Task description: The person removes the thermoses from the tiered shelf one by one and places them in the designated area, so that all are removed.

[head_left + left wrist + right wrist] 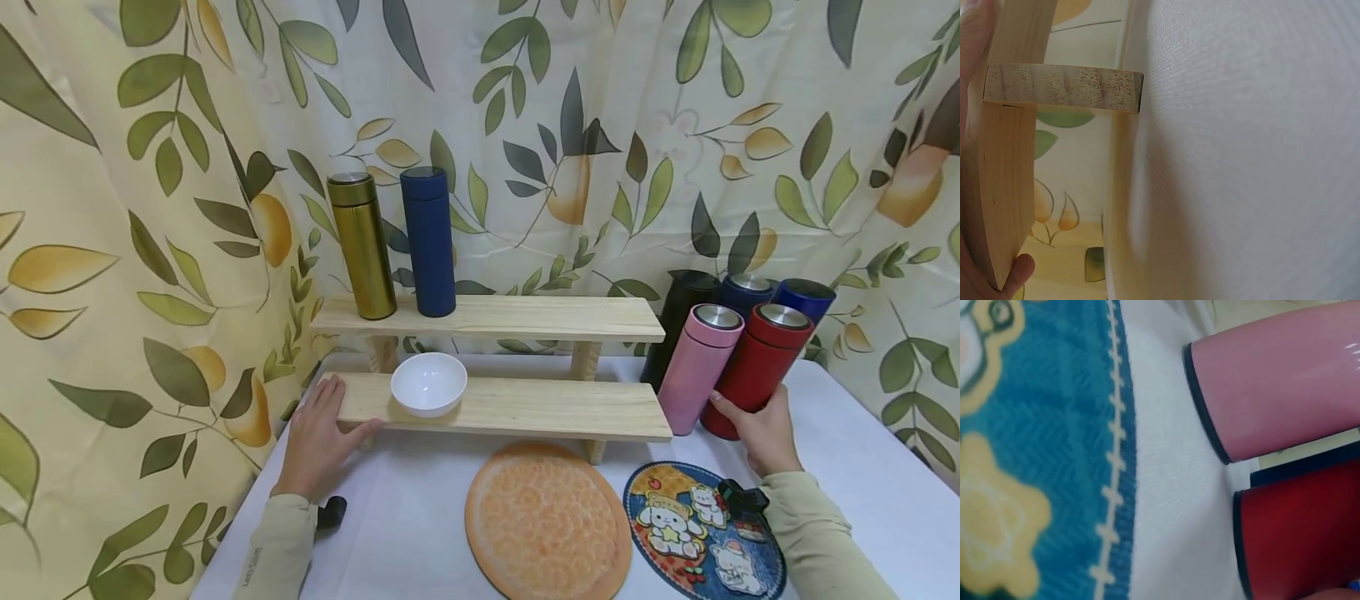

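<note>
red bottle [767, 358] is standing gripped by the right hand [767, 429], beside the pink bottle [697, 371]. the left hand [318, 440] is resting, outstretched, on the lower shelf [555, 404].

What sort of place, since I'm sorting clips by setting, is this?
Probably an indoor tabletop staged for recording: leaf-patterned fabric hangs behind a white-covered table, where a two-tier wooden stand holds a white bowl.
</note>
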